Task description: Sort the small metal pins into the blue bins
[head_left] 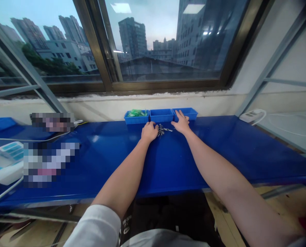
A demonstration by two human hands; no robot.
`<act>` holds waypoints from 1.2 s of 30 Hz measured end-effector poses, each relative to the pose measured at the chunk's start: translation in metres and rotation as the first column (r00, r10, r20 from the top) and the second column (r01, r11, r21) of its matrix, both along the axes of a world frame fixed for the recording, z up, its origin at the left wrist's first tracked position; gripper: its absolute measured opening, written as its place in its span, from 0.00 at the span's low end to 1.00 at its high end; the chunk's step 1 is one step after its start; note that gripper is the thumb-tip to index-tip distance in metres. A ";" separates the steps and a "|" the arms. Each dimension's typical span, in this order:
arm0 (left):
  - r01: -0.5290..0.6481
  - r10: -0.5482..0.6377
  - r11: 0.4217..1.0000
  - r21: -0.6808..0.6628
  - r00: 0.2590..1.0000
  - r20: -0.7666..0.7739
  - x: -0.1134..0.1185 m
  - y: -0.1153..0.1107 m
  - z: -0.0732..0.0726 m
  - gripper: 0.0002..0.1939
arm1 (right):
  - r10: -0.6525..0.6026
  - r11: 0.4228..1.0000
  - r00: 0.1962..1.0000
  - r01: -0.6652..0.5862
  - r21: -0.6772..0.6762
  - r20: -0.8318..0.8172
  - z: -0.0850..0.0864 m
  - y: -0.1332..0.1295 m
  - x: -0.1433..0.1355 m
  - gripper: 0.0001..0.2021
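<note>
A small heap of thin, shiny metal pieces [163, 130] lies on the blue table, too small to name exactly. My left hand [149, 132] rests at the heap's left edge, its fingers curled down; whatever is in them, if anything, is hidden. On the other side, my right hand [182, 124] has its fingers spread and holds nothing I can see. Its fingertips reach in front of the right blue bin [193, 113]. Behind the heap stands the middle blue bin [161, 116]. Green, plastic-looking items [137, 113] fill the left blue bin [137, 120].
The blue table [101, 168] runs below a window. At left are a white device with teal panels [11, 154], a white cable [24, 140], another blue bin [0, 124] and blurred-out items. A white power strip [252, 115] lies at the right end, beside grey metal struts.
</note>
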State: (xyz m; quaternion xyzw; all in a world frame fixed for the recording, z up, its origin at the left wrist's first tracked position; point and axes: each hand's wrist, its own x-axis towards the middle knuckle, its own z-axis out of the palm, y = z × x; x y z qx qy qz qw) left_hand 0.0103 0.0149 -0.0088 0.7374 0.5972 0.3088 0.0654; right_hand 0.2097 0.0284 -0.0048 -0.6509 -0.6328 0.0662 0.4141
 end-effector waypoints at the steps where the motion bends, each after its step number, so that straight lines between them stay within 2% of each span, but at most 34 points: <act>1: 0.005 -0.005 1.000 -0.016 1.000 -0.006 0.000 0.000 0.000 0.17 | 0.008 1.000 1.000 -0.008 0.025 0.008 0.000 -0.001 -0.003 0.34; 3: 0.025 -0.026 0.999 -0.049 0.999 -0.026 0.000 0.000 -0.001 0.19 | 0.039 0.995 0.999 -0.042 0.089 0.038 0.001 -0.004 -0.009 0.29; 5: 0.052 -0.055 0.996 -0.069 0.997 -0.050 0.000 0.000 -0.002 0.19 | 0.116 0.986 0.989 -0.126 0.111 0.093 0.001 -0.007 -0.017 0.22; 8: 0.089 -0.095 0.993 -0.072 0.991 -0.089 0.000 0.000 -0.003 0.18 | 0.232 0.970 0.953 -0.241 0.024 0.195 0.000 -0.012 -0.027 0.14; 11: 0.117 -0.126 0.990 -0.079 0.984 -0.128 0.001 -0.001 -0.002 0.17 | 0.292 0.956 0.919 -0.283 -0.074 0.264 -0.001 -0.014 -0.032 0.10; 14: 0.136 -0.148 0.987 -0.084 0.978 -0.150 0.002 -0.003 0.000 0.17 | 0.337 0.942 0.900 -0.323 -0.097 0.278 -0.002 -0.014 -0.032 0.07; 18: 0.134 -0.146 0.988 -0.080 0.975 -0.167 0.003 -0.006 0.002 0.17 | 0.361 0.932 0.896 -0.352 -0.085 0.258 -0.002 -0.013 -0.031 0.06; 25: 0.139 -0.150 0.988 -0.068 0.970 -0.191 0.003 -0.006 0.001 0.16 | 0.342 0.939 0.913 -0.330 -0.094 0.224 -0.007 -0.010 -0.031 0.06; 36: 0.146 -0.159 0.986 -0.077 0.966 -0.202 0.004 -0.008 0.003 0.17 | 0.380 0.925 0.890 -0.371 -0.082 0.254 -0.005 -0.012 -0.029 0.08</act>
